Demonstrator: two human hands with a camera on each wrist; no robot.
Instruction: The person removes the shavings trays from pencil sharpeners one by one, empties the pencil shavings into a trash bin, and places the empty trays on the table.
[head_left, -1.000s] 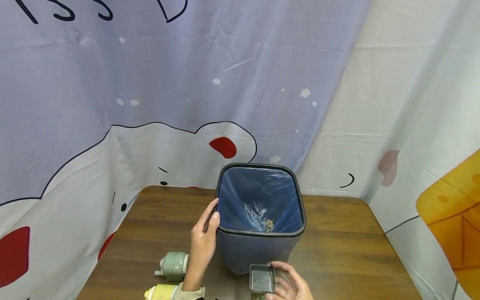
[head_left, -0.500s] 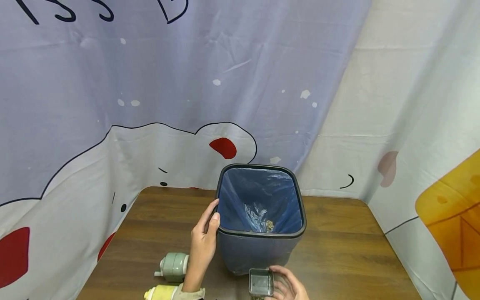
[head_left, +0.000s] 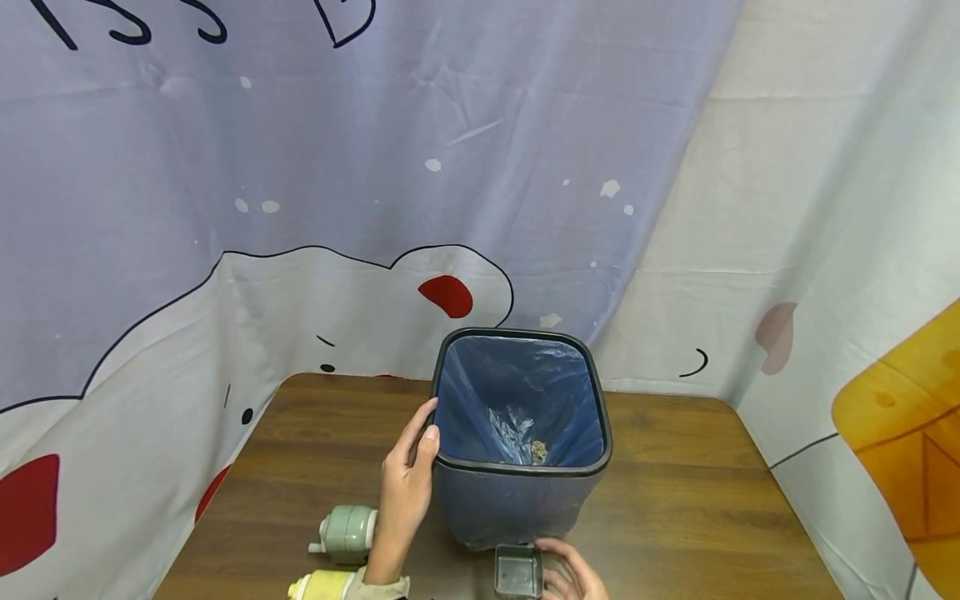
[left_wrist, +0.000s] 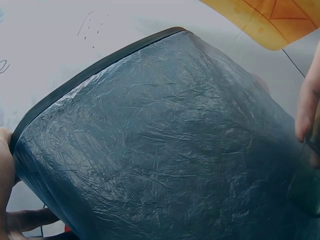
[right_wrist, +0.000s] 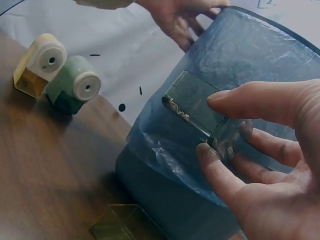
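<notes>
My right hand (head_left: 570, 571) holds a small clear shavings box (right_wrist: 200, 97) between thumb and fingertips, in front of the bin. A line of pale crumbs, like pencil shavings, lies along one wall inside it. The trash bin (head_left: 517, 500) stands upright, lined with a bluish plastic bag, its dark rim uppermost. At its left side, my left hand (head_left: 405, 492) touches the rim with extended thumb and index finger. Some crumpled clear plastic and a tan clump (head_left: 538, 452) lie inside the bin. The left wrist view shows mostly the bin's wrapped side (left_wrist: 165, 130).
A green pencil sharpener (head_left: 348, 533) and a yellow one (head_left: 322, 585) lie left of my left forearm. Another clear box (right_wrist: 127, 222), yellowish, sits on the wooden table (head_left: 705, 500) near the bin's base. A printed curtain (head_left: 375, 167) hangs behind the table.
My right hand and the shavings box have sunk a little toward the bottom of the head view and slightly left. The left hand and the bin stay where they were.
</notes>
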